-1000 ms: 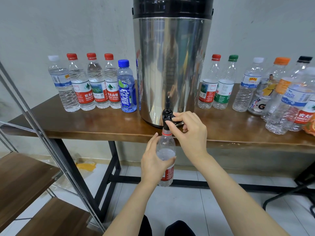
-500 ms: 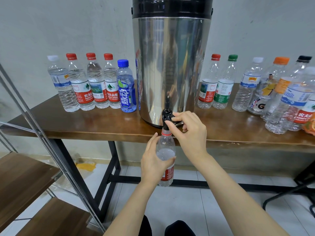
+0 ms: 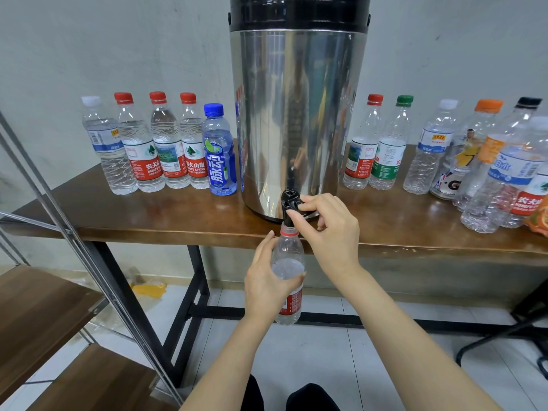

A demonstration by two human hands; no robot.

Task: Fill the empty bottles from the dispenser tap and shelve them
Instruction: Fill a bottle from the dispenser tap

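dispenser on table, bottle rows left and right

Steel dispenser, black lid, stands upright at frame center on the wooden table's front edge. Black tap juts from its base, center frame. Clear uncapped bottle with red label is upright directly under the tap, mouth at the spout, below table level, water visible up to about its shoulder. Left of the dispenser: five capped bottles in a row, one white cap, three red caps, one blue bottle with blue cap, upright and looking full. Right: capped clear bottles, red, green, white, orange, black caps, upright and looking empty, crowding toward the right frame edge. Wooden shelves at lower left.
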